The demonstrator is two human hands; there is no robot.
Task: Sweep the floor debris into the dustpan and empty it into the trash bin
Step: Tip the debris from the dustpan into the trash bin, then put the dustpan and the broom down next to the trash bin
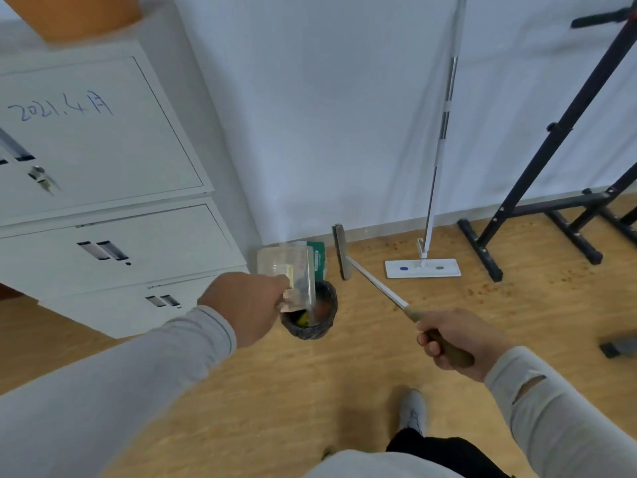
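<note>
You stand on a wood-look floor (344,374) by a white wall, a grey metal cabinet (103,215) to your left. Your left hand (246,305) grips the dustpan (287,270), a clear plastic tray, by its near edge; it is tipped up directly over the trash bin (310,313), its lower edge at the bin's mouth. The bin is small, round and lined with a black bag; inside you can see something yellow-green and some dark matter, too blurred to name. Your right hand (455,341) is clenched round the brown grip of the brush (343,251), whose metal shaft runs forward and left to the bristle head, just right of the bin. A green packet (319,258) stands behind the dustpan, its print unreadable. The cabinet's upper door bears blue handwriting, "2021.4月". Brown crumbs (482,288) lie scattered on the floor near a white flat mop (422,269) that leans on the wall, with a black metal stand (517,208) farther right.
</note>
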